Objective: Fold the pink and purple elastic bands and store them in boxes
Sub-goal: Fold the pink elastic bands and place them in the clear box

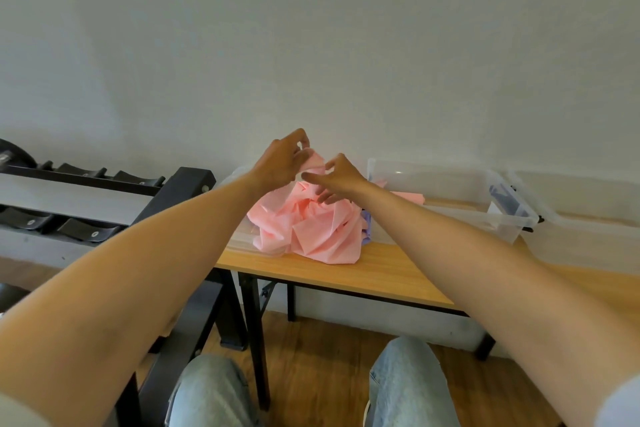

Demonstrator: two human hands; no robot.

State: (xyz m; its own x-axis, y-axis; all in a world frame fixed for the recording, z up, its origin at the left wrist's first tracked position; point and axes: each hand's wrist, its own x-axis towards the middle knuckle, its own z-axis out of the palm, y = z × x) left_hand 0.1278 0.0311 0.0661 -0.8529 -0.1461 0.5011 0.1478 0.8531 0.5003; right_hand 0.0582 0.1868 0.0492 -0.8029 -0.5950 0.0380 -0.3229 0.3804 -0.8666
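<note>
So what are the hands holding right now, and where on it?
The left hand pinches the top end of a pink elastic band lifted from the pile. The right hand touches it just below; its grip cannot be told.

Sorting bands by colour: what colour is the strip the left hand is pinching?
Pink; the head view shows the strip above the pile.

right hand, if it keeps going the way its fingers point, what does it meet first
Probably the raised pink elastic band end pinched by the left hand; the right hand points left at it, almost touching, though depth is unclear.
</note>
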